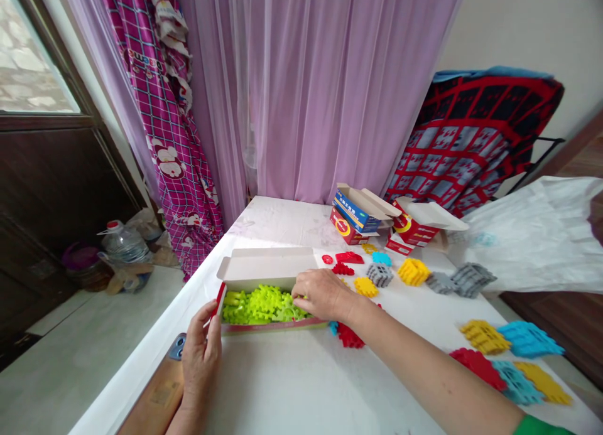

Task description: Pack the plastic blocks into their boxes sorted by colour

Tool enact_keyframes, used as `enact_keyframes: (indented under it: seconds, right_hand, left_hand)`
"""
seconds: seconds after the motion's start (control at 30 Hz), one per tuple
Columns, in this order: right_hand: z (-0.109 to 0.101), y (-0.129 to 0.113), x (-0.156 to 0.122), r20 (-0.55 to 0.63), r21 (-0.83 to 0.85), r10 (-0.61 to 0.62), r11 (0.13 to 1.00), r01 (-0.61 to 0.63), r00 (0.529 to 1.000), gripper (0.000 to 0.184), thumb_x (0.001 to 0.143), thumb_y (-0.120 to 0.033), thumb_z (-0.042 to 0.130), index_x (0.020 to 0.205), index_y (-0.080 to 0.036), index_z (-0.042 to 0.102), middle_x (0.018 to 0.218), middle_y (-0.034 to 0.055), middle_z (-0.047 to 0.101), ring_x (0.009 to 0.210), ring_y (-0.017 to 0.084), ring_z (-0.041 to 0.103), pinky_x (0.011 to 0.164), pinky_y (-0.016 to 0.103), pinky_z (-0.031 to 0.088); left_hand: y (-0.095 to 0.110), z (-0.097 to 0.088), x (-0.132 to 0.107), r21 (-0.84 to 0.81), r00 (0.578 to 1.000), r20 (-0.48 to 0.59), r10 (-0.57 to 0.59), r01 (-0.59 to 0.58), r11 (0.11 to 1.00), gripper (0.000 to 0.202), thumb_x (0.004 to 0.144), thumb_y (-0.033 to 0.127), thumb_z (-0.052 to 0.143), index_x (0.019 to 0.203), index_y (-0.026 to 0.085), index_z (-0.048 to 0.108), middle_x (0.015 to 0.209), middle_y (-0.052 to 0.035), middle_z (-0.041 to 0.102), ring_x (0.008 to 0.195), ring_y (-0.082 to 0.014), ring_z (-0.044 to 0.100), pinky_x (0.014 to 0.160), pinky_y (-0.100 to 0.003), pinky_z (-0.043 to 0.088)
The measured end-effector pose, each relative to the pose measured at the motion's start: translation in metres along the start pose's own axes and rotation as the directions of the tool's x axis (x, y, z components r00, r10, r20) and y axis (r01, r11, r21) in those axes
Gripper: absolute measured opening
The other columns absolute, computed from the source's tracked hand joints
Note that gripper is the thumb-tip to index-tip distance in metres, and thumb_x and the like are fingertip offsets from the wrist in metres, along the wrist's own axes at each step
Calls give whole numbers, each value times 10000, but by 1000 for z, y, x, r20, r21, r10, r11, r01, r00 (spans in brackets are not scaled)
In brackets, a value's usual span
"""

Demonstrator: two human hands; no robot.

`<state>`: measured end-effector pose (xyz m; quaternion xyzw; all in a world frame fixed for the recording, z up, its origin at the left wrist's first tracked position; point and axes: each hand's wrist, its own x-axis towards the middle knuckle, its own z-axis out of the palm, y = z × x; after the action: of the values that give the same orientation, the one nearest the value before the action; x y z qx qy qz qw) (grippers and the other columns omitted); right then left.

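Observation:
A long, low cardboard box (277, 326) with a red edge lies open on the table, its white lid (268, 263) folded back. Bright green plastic building pieces (261, 304) fill most of it. At the box's left end, my left hand (202, 341) grips the red end flap between thumb and fingers. My right hand (323, 295) reaches into the right end with its fingers curled down among the green pieces. Whatever the fingertips hold is hidden. Under my right wrist lies a cluster of red pieces (349, 336), partly covered by the arm.
A phone (160, 388) lies beside my left wrist. Beyond my right hand are yellow pieces (413, 272), grey pieces (472, 279) and red pieces (343, 269). More pieces, including blue ones (530, 339), lie near right. Opened boxes (355, 212) stand at the back; a white plastic bag (532, 234) hangs right.

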<state>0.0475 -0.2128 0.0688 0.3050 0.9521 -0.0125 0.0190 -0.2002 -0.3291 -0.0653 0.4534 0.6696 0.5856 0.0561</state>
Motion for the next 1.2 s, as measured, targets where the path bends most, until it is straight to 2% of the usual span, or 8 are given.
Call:
enact_keyframes:
  seconds: [0.17, 0.3, 0.5, 0.83, 1.2]
  right_hand:
    - [5, 0, 12, 23, 48, -16, 999, 15, 1000, 266, 819, -322, 635, 1055, -267, 744, 999, 47, 735, 956, 202, 652, 736, 274, 431]
    - [5, 4, 12, 16, 65, -3, 998, 2, 1000, 264, 807, -326, 637, 1042, -274, 746, 1012, 35, 739, 959, 201, 659, 755, 271, 435]
    - [5, 2, 15, 84, 66, 9, 998, -15, 996, 278, 772, -394, 684, 1012, -266, 743, 987, 26, 743, 939, 201, 666, 724, 262, 434]
    - [6, 3, 24, 124, -19, 0, 1000, 3, 992, 179, 827, -315, 629, 954, -273, 749, 1000, 31, 745, 950, 189, 659, 724, 250, 432]
    - [2, 8, 22, 86, -35, 24, 999, -21, 996, 176, 842, -287, 592, 916, -269, 751, 949, 30, 753, 894, 194, 674, 679, 261, 419]
  left_hand:
    - [1, -1, 0, 12, 1000, 0, 12, -12, 1000, 397, 882, 514, 484, 1121, 224, 617, 1086, -63, 686, 1046, -219, 639, 957, -364, 495]
    - [1, -2, 1, 11, 1000, 12, 21, -21, 1000, 390, 881, 513, 485, 1111, 229, 619, 1086, -61, 689, 1050, -218, 641, 963, -362, 494]
    - [3, -2, 1, 6, 1000, 12, 15, -15, 1000, 390, 883, 514, 483, 1117, 230, 614, 1089, -63, 691, 1018, -214, 650, 937, -359, 506]
    - [5, -2, 0, 0, 1000, 15, 12, -12, 1000, 386, 885, 508, 486, 1116, 228, 617, 1092, -60, 690, 1008, -208, 650, 918, -346, 516]
    - [1, -1, -3, -2, 1000, 4, 2, -2, 1000, 366, 895, 492, 494, 1135, 243, 613, 1117, -50, 682, 1037, -205, 635, 957, -348, 494]
